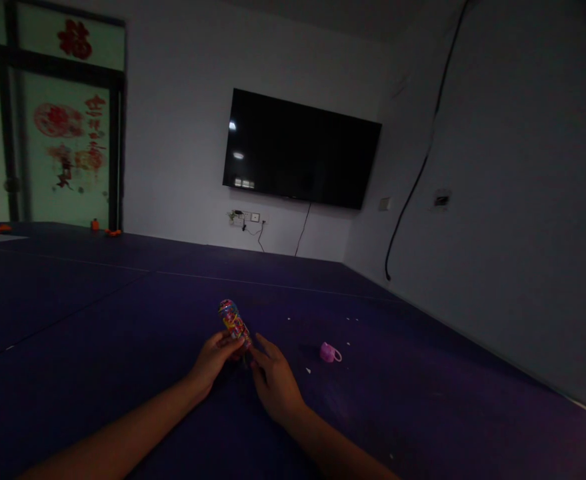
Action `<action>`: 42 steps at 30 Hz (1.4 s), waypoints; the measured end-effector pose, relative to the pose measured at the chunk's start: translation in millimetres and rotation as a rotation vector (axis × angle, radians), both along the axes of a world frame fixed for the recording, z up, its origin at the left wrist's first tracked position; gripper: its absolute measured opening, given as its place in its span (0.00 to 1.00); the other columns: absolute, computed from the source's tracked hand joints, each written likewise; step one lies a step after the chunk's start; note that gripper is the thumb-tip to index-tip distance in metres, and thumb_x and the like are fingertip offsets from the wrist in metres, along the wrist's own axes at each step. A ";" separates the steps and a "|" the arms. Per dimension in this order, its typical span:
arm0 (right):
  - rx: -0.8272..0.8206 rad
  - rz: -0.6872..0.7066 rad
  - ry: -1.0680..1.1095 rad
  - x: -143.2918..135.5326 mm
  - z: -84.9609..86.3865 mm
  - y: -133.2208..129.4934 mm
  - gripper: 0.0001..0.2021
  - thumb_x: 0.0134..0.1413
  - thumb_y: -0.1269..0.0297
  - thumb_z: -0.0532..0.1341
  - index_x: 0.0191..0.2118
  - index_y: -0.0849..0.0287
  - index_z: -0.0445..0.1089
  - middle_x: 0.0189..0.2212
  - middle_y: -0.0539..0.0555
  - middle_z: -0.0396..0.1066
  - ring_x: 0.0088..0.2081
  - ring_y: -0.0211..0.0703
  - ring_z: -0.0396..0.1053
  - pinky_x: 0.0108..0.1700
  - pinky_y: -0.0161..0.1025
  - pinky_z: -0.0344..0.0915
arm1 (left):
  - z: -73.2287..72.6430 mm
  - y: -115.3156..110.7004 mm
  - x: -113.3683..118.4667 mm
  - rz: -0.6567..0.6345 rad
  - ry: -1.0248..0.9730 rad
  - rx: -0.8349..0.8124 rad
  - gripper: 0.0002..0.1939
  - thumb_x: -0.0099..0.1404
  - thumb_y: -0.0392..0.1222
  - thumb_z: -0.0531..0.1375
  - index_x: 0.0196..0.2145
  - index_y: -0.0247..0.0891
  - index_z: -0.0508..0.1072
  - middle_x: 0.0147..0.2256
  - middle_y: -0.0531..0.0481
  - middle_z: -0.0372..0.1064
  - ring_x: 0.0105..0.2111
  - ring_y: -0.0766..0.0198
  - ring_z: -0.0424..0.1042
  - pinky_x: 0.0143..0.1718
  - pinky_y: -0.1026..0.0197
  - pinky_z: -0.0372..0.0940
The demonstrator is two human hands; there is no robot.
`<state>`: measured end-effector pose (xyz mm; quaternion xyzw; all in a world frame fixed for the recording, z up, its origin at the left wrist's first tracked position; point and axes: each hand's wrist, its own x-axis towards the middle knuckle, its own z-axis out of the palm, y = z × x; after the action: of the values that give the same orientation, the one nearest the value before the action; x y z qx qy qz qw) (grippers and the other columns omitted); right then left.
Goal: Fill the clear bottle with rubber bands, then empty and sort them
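Note:
A clear bottle (234,321) full of small, many-coloured pieces, perhaps rubber bands, is tilted above the purple surface. My left hand (211,363) is closed round its lower end, with the thumb along the near side. At that same end is my right hand (277,383), its fingers stretched towards the bottle and partly spread. The fingertips touch or nearly touch the bottle's end; the exact contact is too dark to make out. To the right of my hands lies a small pink cap (327,353) with a loop.
The purple surface (123,320) runs back to the wall, with seams across it. White scraps (308,371) lie near the cap. Orange objects (113,233) stand at the far left edge. A television (303,150) hangs on the wall, and a black cable (413,183) hangs at right.

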<state>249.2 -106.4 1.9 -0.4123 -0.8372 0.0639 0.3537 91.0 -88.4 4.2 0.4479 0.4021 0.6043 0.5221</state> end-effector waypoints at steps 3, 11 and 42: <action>0.021 0.005 0.023 -0.3 1.2 -0.7 0.23 0.53 0.74 0.51 0.54 0.57 0.65 0.56 0.59 0.61 0.56 0.49 0.58 0.56 0.49 0.56 | -1.1 1.3 0.8 0.000 -0.016 -0.005 0.22 0.45 0.48 0.68 0.36 0.33 0.73 0.32 0.43 0.76 0.32 0.56 0.75 0.33 0.60 0.66; -0.082 -0.316 0.108 4.9 5.4 -0.9 0.12 0.55 0.70 0.51 0.32 0.57 0.72 0.32 0.54 0.73 0.37 0.44 0.70 0.39 0.37 0.61 | 0.3 0.0 2.3 0.046 -0.016 -0.031 0.21 0.44 0.46 0.68 0.35 0.34 0.74 0.29 0.46 0.75 0.30 0.58 0.73 0.31 0.61 0.65; 0.082 0.299 -0.188 -2.1 0.1 1.2 0.08 0.53 0.75 0.52 0.30 0.59 0.66 0.31 0.52 0.70 0.36 0.40 0.67 0.42 0.36 0.60 | -3.9 7.3 2.0 0.135 0.011 0.016 0.19 0.44 0.48 0.67 0.32 0.34 0.73 0.24 0.50 0.72 0.23 0.62 0.71 0.25 0.64 0.63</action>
<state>247.1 -105.2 2.0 -0.2724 -0.9205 0.0426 0.2768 93.0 -81.1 0.4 0.4273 0.4291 0.6389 0.4744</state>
